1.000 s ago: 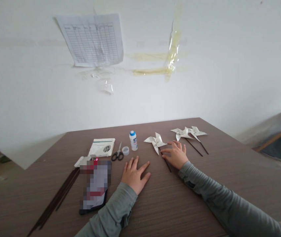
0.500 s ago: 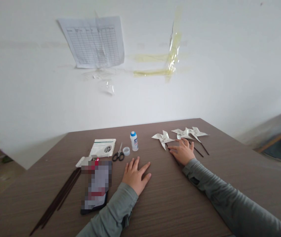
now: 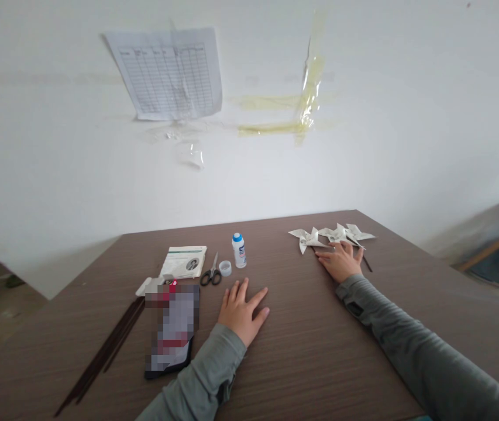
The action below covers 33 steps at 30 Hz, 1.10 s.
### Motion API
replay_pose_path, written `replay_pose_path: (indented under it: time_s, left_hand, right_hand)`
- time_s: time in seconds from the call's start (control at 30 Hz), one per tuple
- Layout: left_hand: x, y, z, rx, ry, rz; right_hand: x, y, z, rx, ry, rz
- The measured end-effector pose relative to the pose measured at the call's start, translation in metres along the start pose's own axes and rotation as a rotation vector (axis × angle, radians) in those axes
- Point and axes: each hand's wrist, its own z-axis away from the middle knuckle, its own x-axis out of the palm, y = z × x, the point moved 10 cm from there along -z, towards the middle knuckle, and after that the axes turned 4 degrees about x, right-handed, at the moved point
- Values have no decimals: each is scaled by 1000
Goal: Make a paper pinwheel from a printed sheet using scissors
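Note:
My left hand (image 3: 241, 313) lies flat on the brown table with its fingers spread, holding nothing. At the right, my right hand (image 3: 341, 263) rests palm down with fingers apart over the dark sticks of several paper pinwheels. The nearest pinwheel (image 3: 309, 238) touches or almost touches its fingertips. Another pinwheel (image 3: 337, 233) sits just beyond the fingers, and a third pinwheel (image 3: 360, 232) overlaps it. Most of the sticks are hidden beneath the hand; one stick end (image 3: 367, 263) shows to its right.
Ahead of my left hand stand a blue-capped white bottle (image 3: 239, 251) and a clear round cap (image 3: 225, 268). Black-handled scissors (image 3: 211, 277), a stack of printed paper (image 3: 183, 262), a blurred phone (image 3: 172, 330) and dark sticks (image 3: 100, 356) lie leftward. A wall (image 3: 267, 181) borders the table's far edge.
My right hand has slid to the right, and the nearest pinwheel has shifted right with it, closer to the other pinwheels. My left hand has stayed in place.

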Motion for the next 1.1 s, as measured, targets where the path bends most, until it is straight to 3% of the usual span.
replay_pose_path:
  time_s: [0.17,0.33,0.5,0.77,0.97,1.1]
  left_hand:
    - [5,-6,-1,3,29,7]
    - [11,-10,-3,37,70,1]
    - [14,-14,-3,39,83,-4]
    - [13,-12,-2,40,88,-5]
    - [13,-14,-2,62,84,18]
    - [9,-14,-2,92,80,44]
  right_hand:
    - [3,24,-13,37,14,-5]
    - [2,41,-14,56,116,-25]
    - [-2,41,-10,25,196,-77]
    - [-9,43,-13,60,193,-127]
    - [-19,23,-3,-60,265,-140]
    - [-17,-18,11,-230,191,-215]
